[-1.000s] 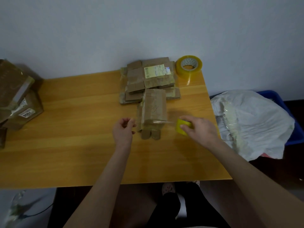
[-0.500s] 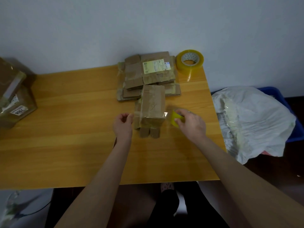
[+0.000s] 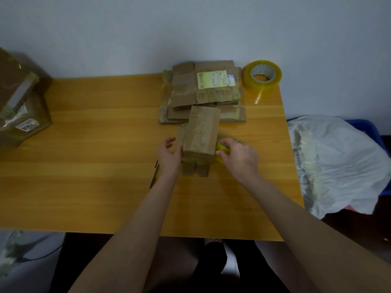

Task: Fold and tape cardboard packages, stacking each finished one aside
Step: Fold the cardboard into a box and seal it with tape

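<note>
Cardboard package point(image 3: 201, 132) sits in the middle of the wooden table point(image 3: 84, 166), brown and boxy, with shiny tape on top. The left hand point(image 3: 169, 153) touches its left side, fingers loose and apart. The right hand point(image 3: 239, 155) half hides a small yellow tape roll point(image 3: 222, 147), fingers curled round it. A thin dark thing point(image 3: 154, 174) by the left wrist is hard to make out. Brown boxes point(image 3: 21, 115) are cut off at the left edge.

Head view, down over table point(image 3: 88, 166)
</note>
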The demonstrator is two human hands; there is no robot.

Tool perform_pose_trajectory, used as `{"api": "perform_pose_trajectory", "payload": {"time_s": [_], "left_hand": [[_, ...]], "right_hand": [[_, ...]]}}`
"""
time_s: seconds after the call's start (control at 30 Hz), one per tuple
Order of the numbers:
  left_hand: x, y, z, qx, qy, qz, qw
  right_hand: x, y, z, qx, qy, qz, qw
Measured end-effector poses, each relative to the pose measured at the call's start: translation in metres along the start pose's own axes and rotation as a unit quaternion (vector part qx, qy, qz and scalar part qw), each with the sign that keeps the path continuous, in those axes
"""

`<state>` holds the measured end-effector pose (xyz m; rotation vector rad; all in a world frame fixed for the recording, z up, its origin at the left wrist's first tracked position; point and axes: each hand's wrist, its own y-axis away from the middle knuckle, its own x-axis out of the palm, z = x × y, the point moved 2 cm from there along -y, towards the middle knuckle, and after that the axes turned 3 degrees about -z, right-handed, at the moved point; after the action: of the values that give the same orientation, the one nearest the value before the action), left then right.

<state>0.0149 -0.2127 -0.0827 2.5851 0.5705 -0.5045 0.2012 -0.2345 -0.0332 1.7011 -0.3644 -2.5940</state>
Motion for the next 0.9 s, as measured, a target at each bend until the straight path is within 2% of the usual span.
{"api": "perform_pose_trajectory", "payload": {"time_s": [0.07,0.1,0.13,0.17,0.23,0.3,0.37,0.57,0.67,0.8,0.9], "left_hand": [[-0.008,0.006,-0.008,0.016,-0.021,-0.024,0.999],[-0.014,0.012,-0.014,0.062,-0.044,-0.051,0.996],[-0.021,0.021,-0.021,0.155,-0.080,-0.081,0.981],[-0.026,0.034,-0.027,0.278,-0.119,-0.091,0.949],[-0.022,0.055,-0.028,0.473,-0.183,-0.019,0.862],[-0.007,0.055,-0.020,0.552,-0.261,0.048,0.790],[0.001,0.045,-0.010,0.550,-0.338,0.062,0.761],[-0.007,0.035,-0.007,0.498,-0.349,0.056,0.792],[-0.003,0.034,-0.007,0.488,-0.348,0.057,0.799],[-0.003,0.033,-0.006,0.481,-0.353,0.059,0.800],[-0.001,0.036,-0.008,0.472,-0.358,0.061,0.803]], "right_hand": [[-0.001,0.000,0.001,-0.002,0.006,0.004,1.000],[-0.002,0.000,0.001,-0.002,0.007,0.010,1.000],[-0.003,0.001,0.001,0.000,0.008,0.017,1.000],[-0.004,0.001,0.002,0.002,0.009,0.022,1.000],[-0.004,0.002,0.002,-0.001,0.011,0.027,1.000],[-0.004,0.003,0.001,-0.012,0.007,0.035,0.999],[-0.003,0.003,-0.006,-0.021,0.003,0.053,0.998],[0.006,0.012,-0.039,-0.052,-0.051,0.161,0.984],[0.005,0.013,-0.046,-0.059,-0.058,0.153,0.985],[-0.002,0.014,-0.043,-0.102,0.041,0.120,0.987],[-0.005,0.016,-0.041,-0.126,0.069,0.104,0.984]]}}
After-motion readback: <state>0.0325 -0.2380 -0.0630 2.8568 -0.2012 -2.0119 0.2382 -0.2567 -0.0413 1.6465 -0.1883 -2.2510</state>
